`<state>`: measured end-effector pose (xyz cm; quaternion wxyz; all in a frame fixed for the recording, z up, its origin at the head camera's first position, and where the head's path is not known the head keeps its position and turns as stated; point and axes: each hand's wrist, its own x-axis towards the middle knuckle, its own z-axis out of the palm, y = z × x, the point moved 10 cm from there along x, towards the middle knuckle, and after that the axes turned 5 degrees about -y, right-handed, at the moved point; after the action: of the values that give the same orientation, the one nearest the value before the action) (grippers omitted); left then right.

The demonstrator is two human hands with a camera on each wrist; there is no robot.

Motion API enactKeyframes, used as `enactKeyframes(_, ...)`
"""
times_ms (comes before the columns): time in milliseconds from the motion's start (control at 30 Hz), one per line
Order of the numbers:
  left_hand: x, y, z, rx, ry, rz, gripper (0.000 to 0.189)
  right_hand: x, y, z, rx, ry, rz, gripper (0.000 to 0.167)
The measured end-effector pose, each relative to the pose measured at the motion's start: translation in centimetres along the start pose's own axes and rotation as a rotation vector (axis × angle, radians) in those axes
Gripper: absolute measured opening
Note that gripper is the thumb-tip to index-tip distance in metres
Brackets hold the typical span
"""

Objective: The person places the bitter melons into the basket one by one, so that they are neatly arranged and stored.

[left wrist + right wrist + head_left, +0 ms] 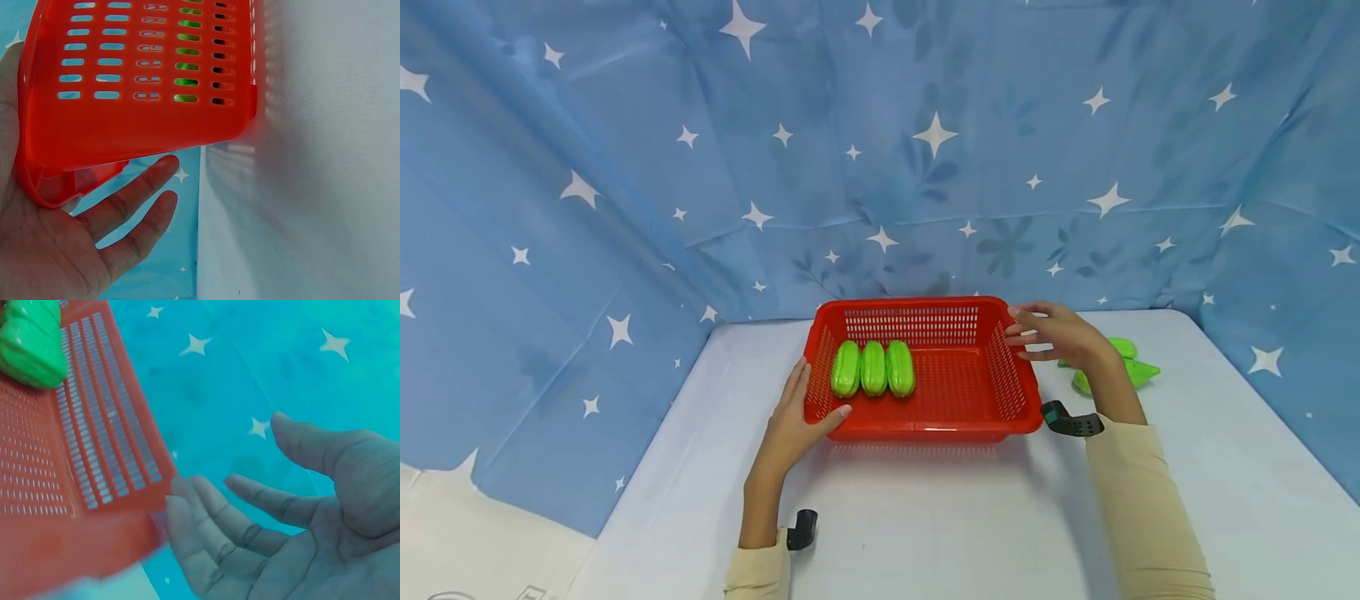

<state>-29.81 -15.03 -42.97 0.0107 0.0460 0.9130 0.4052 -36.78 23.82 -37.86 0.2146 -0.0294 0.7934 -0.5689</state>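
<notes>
Red perforated plastic basket [917, 432], long axis left–right, between both hands. Left hand [792, 429], thumb and fingers apart, touches left near corner; right hand [1056, 333], loosely parted, at right rim, contact unclear.

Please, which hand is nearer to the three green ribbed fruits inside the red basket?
Left. The left hand is at the left side of the red basket, close to the green ribbed fruits; the right hand is by the right rim, across the basket from them.
</notes>
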Motion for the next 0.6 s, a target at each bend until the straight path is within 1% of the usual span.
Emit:
enactKeyframes(200, 0.0, 0.1, 0.0, -0.010, -0.006, -0.001, 0.107, -1.7, 1.7, -2.5, -0.010, 0.095, -0.041, 0.086)
enactKeyframes(333, 0.0, 0.1, 0.0, -0.018, -0.005, -0.003, 0.106, -2.9, 3.0, -4.2, 0.017, 0.162, -0.057, 0.084)
enactKeyframes(400, 0.0, 0.1, 0.1, -0.023, -0.003, -0.003, 0.105, -3.7, 3.8, -5.1, 0.045, 0.193, -0.062, 0.075)
enactKeyframes(567, 0.0, 0.0, 0.1, -0.027, 0.004, -0.008, 0.103, -5.8, 6.1, -7.0, 0.131, 0.262, -0.073, 0.039)
enactKeyframes(600, 0.0, -0.1, 0.0, -0.026, 0.006, -0.011, 0.103, -6.2, 6.7, -7.4, 0.154, 0.276, -0.075, 0.035)
